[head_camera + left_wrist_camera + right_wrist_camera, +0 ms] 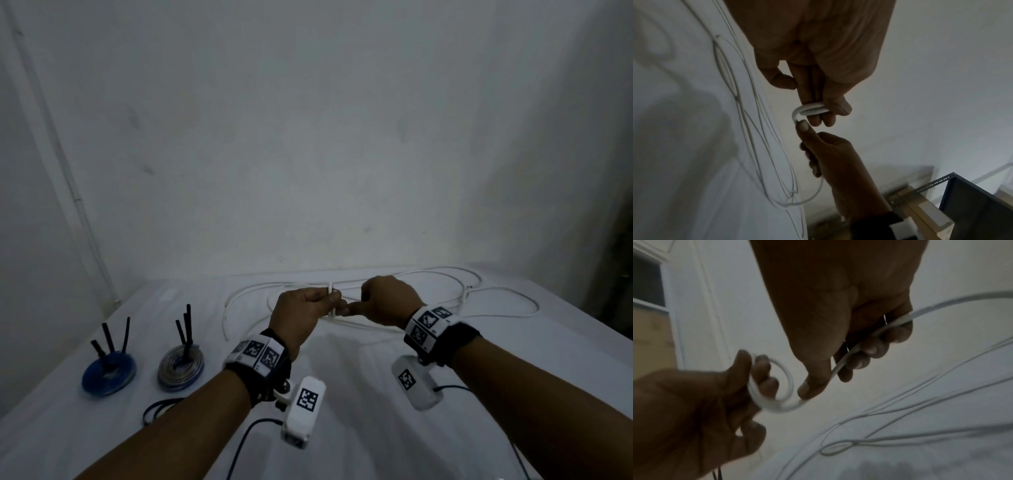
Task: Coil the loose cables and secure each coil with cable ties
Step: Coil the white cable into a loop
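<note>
Dim room; bare white wall (308, 137); white-covered table (376, 428).

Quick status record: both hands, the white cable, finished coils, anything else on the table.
left hand: pinches a small starting loop of the white cable
right hand: fingers curled round the cable, feeding it toward the loop
cable remainder: loose loops on the white table
blue coil: tied, black tie tails upright
grey coil: tied, black tie tails upright
black cord: near the left forearm
</note>
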